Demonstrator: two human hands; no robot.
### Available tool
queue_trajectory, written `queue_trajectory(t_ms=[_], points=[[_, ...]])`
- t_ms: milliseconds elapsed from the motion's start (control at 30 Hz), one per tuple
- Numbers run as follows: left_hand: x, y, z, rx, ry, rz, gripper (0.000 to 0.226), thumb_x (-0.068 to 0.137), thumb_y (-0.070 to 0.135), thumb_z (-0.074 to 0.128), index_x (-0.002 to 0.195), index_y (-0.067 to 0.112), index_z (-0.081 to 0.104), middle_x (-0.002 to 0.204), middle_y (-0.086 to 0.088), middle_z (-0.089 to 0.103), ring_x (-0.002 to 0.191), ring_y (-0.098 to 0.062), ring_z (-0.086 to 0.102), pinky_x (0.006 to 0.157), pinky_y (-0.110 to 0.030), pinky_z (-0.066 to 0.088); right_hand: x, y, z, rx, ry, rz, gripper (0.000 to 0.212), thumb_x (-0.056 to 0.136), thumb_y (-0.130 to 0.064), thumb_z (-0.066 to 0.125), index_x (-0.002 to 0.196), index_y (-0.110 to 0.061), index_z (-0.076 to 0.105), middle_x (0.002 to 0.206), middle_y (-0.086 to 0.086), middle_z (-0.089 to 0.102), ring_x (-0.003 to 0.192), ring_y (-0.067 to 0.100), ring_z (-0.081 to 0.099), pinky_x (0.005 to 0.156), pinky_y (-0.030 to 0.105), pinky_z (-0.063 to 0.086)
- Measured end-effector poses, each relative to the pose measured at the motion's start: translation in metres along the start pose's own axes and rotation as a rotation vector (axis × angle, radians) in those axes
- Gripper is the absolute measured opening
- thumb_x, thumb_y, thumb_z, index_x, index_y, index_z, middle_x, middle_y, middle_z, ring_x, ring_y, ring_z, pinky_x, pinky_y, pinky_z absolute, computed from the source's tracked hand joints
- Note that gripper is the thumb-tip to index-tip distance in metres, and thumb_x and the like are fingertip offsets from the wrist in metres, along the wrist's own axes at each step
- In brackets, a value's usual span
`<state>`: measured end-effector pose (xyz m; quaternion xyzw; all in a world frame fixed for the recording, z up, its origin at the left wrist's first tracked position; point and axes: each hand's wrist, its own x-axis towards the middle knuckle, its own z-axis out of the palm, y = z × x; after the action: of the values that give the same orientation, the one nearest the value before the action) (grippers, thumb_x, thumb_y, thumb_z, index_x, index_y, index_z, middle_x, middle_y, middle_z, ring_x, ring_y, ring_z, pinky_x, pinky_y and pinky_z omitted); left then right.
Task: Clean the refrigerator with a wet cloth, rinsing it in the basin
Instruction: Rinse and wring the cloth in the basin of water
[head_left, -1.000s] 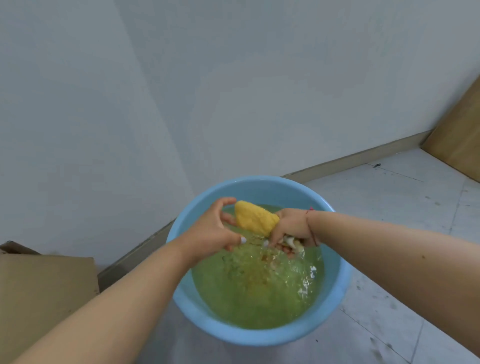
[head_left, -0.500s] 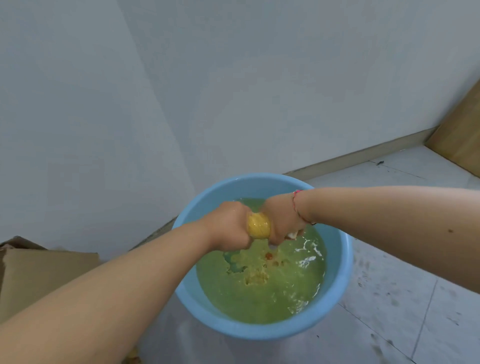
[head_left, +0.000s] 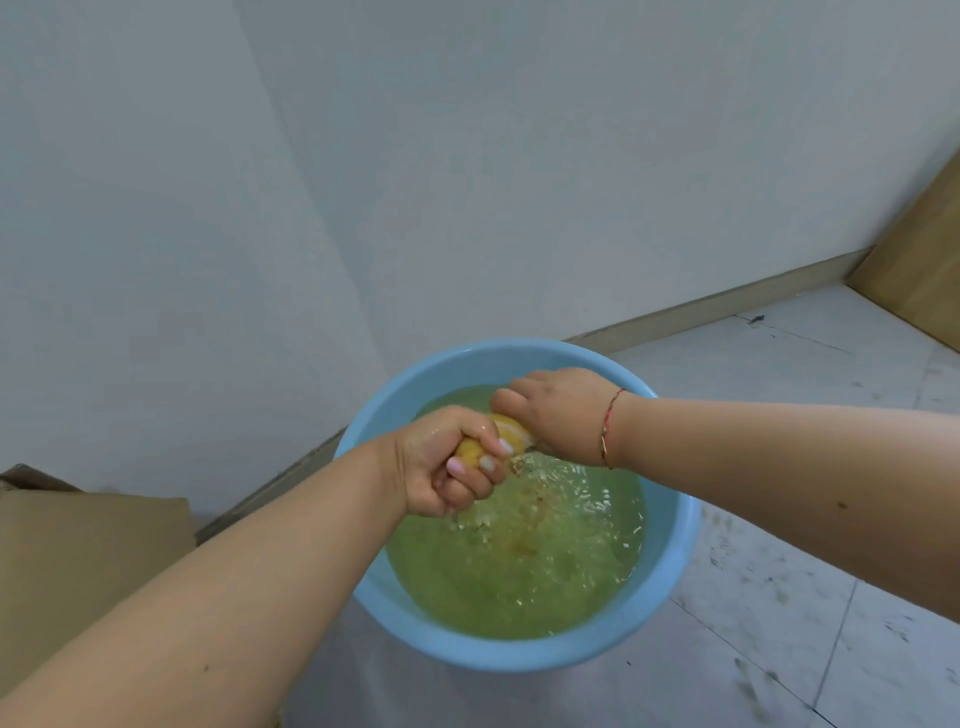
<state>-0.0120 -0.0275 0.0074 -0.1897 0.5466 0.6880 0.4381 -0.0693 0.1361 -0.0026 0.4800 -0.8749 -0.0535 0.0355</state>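
A light blue plastic basin (head_left: 670, 561) stands on the tiled floor, holding greenish-yellow water. Above the water, both hands squeeze a yellow cloth (head_left: 511, 434) twisted into a tight roll. My left hand (head_left: 447, 462) is fisted around its near end, knuckles up. My right hand (head_left: 561, 413), with a red string at the wrist, grips the far end. Only a short stretch of cloth shows between the fists. Water splashes on the surface just below them. No refrigerator is in view.
White walls (head_left: 467, 182) meet in a corner right behind the basin, with a beige skirting board along the floor. A cardboard box (head_left: 78, 561) sits at the left. A brown wooden panel (head_left: 919, 260) leans at the far right. Grey floor tiles (head_left: 805, 597) stretch to the right.
One second ago my left hand was open beside the loosely bunched cloth. It has since closed on it, and both fists have twisted the cloth tight, wringing water into the basin.
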Motion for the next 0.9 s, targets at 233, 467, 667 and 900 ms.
queue_trajectory(t_ms=[233, 467, 667, 900], points=[[-0.014, 0.008, -0.015, 0.290, 0.380, 0.372, 0.056, 0.065, 0.027, 0.073, 0.117, 0.017, 0.054, 0.089, -0.008, 0.065, 0.055, -0.012, 0.060, 0.041, -0.020, 0.040, -0.008, 0.002, 0.009, 1.185, -0.224, 0.510, 0.024, 0.079, -0.030, 0.073, 0.088, -0.019, 0.054, 0.066, 0.001, 0.059, 0.050, 0.016, 0.051, 0.046, 0.024, 0.042], [-0.016, -0.005, -0.019, 1.742, 0.652, 1.196, 0.066, 0.063, 0.009, 0.078, 0.120, 0.024, 0.049, 0.119, -0.002, 0.057, 0.103, -0.020, 0.057, 0.078, -0.032, 0.053, -0.012, 0.009, -0.012, 1.921, -0.977, 0.195, 0.045, 0.067, -0.028, 0.075, 0.100, -0.007, 0.055, 0.059, 0.005, 0.054, 0.037, 0.009, 0.046, 0.032, 0.011, 0.029], [-0.018, 0.008, 0.000, 1.937, 0.891, 0.917, 0.020, 0.067, 0.010, 0.065, 0.080, 0.017, 0.051, 0.070, 0.001, 0.055, 0.058, -0.023, 0.052, 0.049, -0.028, 0.030, 0.005, -0.017, -0.046, 0.496, -0.361, 0.238, 0.026, 0.073, -0.031, 0.075, 0.088, -0.014, 0.063, 0.064, -0.004, 0.062, 0.050, 0.014, 0.057, 0.057, 0.027, 0.051], [0.014, -0.004, 0.012, 1.188, 0.773, 0.515, 0.022, 0.069, 0.006, 0.055, 0.056, 0.018, 0.042, 0.051, 0.002, 0.044, 0.047, -0.019, 0.040, 0.045, -0.023, 0.026, 0.012, -0.011, -0.021, -0.030, -0.159, 0.096, 0.032, 0.084, -0.021, 0.056, 0.114, -0.017, 0.045, 0.073, -0.004, 0.052, 0.061, 0.020, 0.048, 0.054, 0.028, 0.040]])
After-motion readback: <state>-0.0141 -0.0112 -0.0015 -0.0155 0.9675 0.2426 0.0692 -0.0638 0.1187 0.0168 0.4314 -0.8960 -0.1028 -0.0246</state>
